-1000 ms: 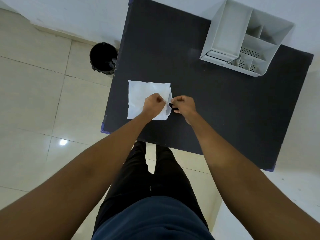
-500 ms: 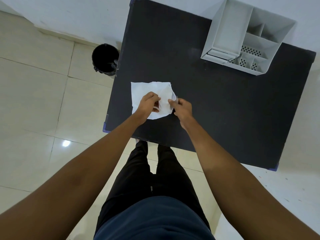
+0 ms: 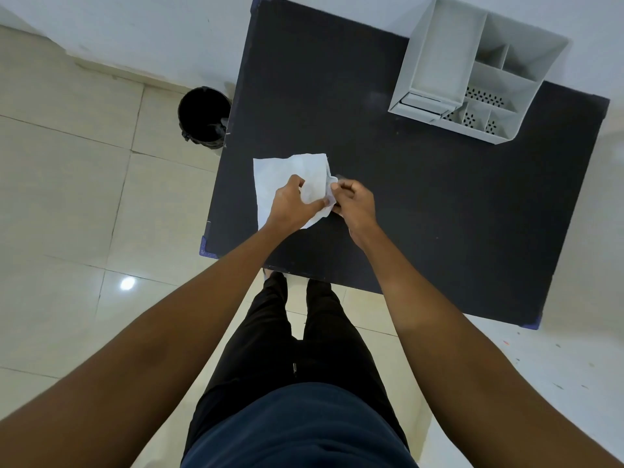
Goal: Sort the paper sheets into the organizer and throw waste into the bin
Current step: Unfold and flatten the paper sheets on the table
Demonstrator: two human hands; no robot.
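The paper sheet (image 3: 287, 179) is white, thin and creased; it lies on the black table (image 3: 422, 204), well short of the organizer (image 3: 472, 79) and toward the table's left edge; its left part rests flat with a straight left side and a sharp far-left corner, while its right part is rumpled, lifted and bunched into soft folds; the near edge curves unevenly where the paper is gathered; no print or marking shows on the sheet.

The left hand (image 3: 292, 206) rests on the sheet's near-right part, fingers curled, the thumb pressed along the crumpled edge so that paper is pinched between thumb and fingers; the right hand (image 3: 354, 204) meets it at the sheet's right edge, fingers bent inward and closed on the bunched corner; the two hands touch or nearly touch at that corner, and which it is cannot be told.

The organizer is pale grey, with one large open compartment and several smaller ones, some with perforated floors; it stands at the table's far right corner, against the wall; no paper can be made out in it.

The bin (image 3: 202, 118) is round and black; it stands on the tiled floor just beside the table's left edge, farther from the organizer than the sheet is.
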